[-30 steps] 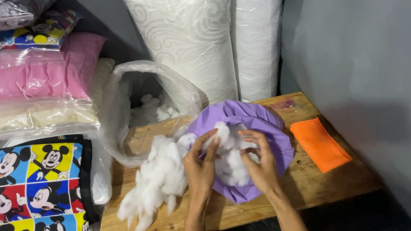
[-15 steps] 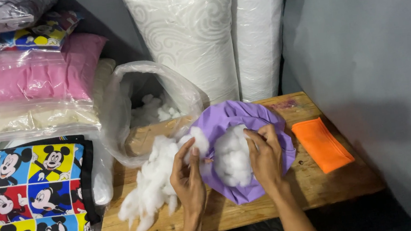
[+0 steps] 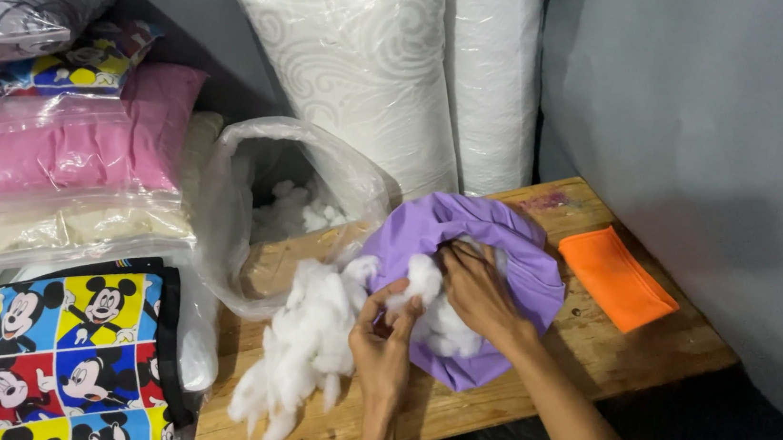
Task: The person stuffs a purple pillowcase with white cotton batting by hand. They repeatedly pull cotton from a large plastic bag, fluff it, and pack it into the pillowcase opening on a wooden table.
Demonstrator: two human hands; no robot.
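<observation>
Left hand [image 3: 380,345] pinches fluff [image 3: 312,338] just left of purple cover [image 3: 520,265]; right hand [image 3: 479,288] presses stuffing inside, fingers curled.

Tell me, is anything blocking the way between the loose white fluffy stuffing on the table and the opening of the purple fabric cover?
Nothing visible. The white fluffy stuffing lies right beside the purple fabric cover, whose mouth faces it. The left hand pinches a tuft there; the right hand reaches inside.
</observation>
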